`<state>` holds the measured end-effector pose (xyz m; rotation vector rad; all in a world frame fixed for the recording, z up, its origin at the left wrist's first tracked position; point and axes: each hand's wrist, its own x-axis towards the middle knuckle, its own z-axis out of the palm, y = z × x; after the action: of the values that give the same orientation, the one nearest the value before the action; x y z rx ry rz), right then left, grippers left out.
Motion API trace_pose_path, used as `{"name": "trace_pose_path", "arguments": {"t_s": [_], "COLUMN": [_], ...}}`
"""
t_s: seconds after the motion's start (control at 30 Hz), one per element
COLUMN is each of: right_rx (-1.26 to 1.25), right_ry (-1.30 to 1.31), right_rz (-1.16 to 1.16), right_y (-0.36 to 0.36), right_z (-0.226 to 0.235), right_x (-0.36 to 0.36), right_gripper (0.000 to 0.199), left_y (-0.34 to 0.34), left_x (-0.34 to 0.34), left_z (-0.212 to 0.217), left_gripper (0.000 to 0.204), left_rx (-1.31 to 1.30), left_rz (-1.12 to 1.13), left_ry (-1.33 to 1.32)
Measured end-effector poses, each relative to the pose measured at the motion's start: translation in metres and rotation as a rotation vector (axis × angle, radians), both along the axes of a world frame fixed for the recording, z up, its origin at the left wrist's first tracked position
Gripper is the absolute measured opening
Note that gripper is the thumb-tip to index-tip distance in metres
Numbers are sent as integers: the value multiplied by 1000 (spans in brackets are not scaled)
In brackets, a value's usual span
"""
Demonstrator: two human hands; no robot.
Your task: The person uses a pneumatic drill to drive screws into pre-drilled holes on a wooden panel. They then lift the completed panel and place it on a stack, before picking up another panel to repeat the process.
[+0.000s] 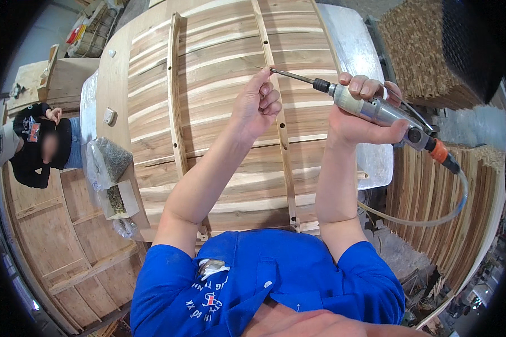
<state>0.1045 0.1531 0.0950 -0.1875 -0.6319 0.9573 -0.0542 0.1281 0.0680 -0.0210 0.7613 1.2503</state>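
My right hand [355, 124] is wrapped round the body of an air screwdriver [383, 114], whose long bit [293, 76] points left over the wooden slatted panel [219, 106]. At the bit's tip, my left hand [257, 106] pinches a thin screw [261, 68] between thumb and forefinger, its other fingers curled in. Both hands are above a long batten [285, 163] with dark holes, which lies across the slats. A second batten [174, 101] runs alongside to the left. A clear air hose [455, 210] hangs from the orange fitting of the screwdriver.
At the panel's left edge are a plastic bag [109, 160] and an open box [117, 202] of small metal pieces. Tall stacks of wooden strips [433, 191] stand on the right. Another person [45, 143] in dark clothes is on the far left beside wooden panels.
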Motion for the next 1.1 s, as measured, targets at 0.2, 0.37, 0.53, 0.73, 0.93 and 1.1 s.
{"name": "trace_pose_path", "arguments": {"t_s": [0.2,0.37,0.53,0.73,0.93,1.1], "right_rx": [75,207,120,-15,-131,-123], "right_ry": [-349,-478,-515,-634,-621,-645], "right_rz": [63,-64,-60,78,238,228], "right_y": [0,48,112,160,177,179], "right_z": [-6,-26,-28,-27,-11,-19], "right_x": [-3,-21,-49,-73,-91,-107], "right_gripper": [67,68,57,51,39,30], "left_y": [-10,43,101,142,145,147], "left_x": [23,33,27,25,26,23], "left_z": [-41,-46,-54,-67,-68,-75], "left_gripper": [10,16,17,20,20,17], "left_rx": [-172,-98,26,-10,-20,-78], "left_rz": [27,125,227,327,409,424], "left_ry": [-325,-456,-439,-459,-557,-552]}}
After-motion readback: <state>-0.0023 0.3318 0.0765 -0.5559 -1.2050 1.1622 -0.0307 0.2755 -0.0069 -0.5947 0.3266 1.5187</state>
